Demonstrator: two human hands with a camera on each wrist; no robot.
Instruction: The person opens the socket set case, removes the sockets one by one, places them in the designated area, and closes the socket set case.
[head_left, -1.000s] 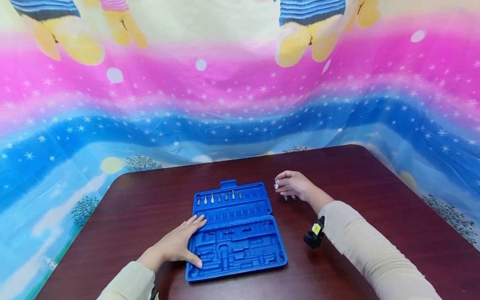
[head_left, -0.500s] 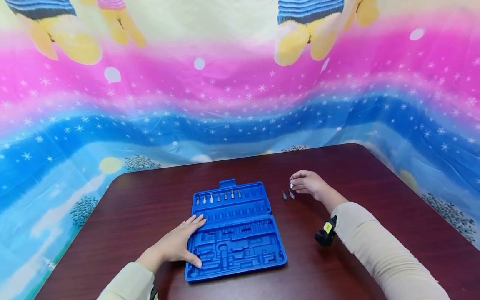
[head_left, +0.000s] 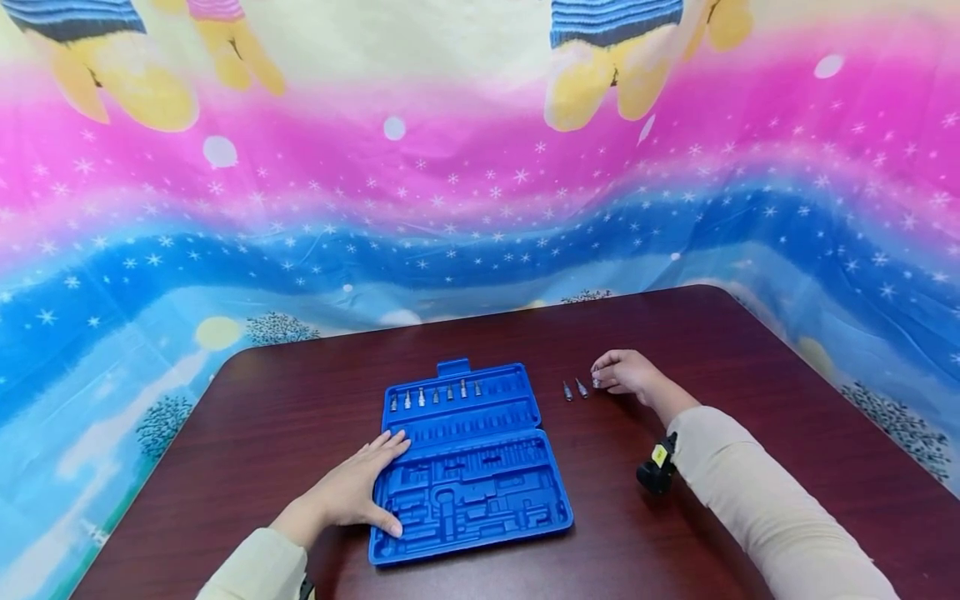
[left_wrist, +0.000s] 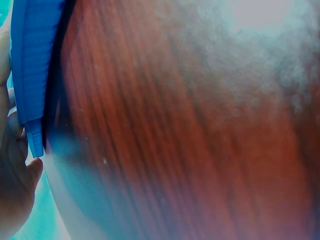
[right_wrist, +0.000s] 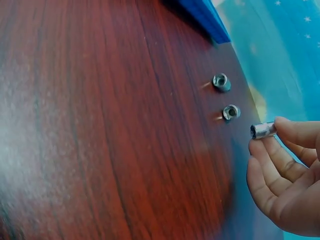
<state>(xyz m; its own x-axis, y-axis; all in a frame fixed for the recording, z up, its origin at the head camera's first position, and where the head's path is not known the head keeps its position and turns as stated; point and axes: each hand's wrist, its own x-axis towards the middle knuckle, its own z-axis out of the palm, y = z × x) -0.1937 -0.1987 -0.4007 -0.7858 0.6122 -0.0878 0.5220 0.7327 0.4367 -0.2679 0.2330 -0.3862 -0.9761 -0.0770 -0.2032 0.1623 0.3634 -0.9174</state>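
Note:
My right hand (head_left: 626,373) pinches a small silver bit socket (right_wrist: 263,130) between thumb and fingertips, low over the table. Left of it, two more bit sockets (head_left: 575,390) lie side by side on the wood. An open blue plastic tool case (head_left: 480,500) lies flat in the middle. Several bit sockets (head_left: 436,396) stand in a row in its far half; the near half shows bare moulded slots. My left hand (head_left: 348,483) rests on the case's left side with fingers spread and straight. In the left wrist view only part of that hand shows, beside the case's edge.
A dark red-brown wooden table (head_left: 300,400) bears everything. Behind it hangs a printed cloth (head_left: 450,208) in pink and blue, with folds close to the table's far edge. A black wrist camera (head_left: 657,467) hangs beneath my right sleeve.
My right hand has moved right, away from the case, and then lowered with the bit socket pinched. The two loose bit sockets have come into fuller view. My left hand stays put.

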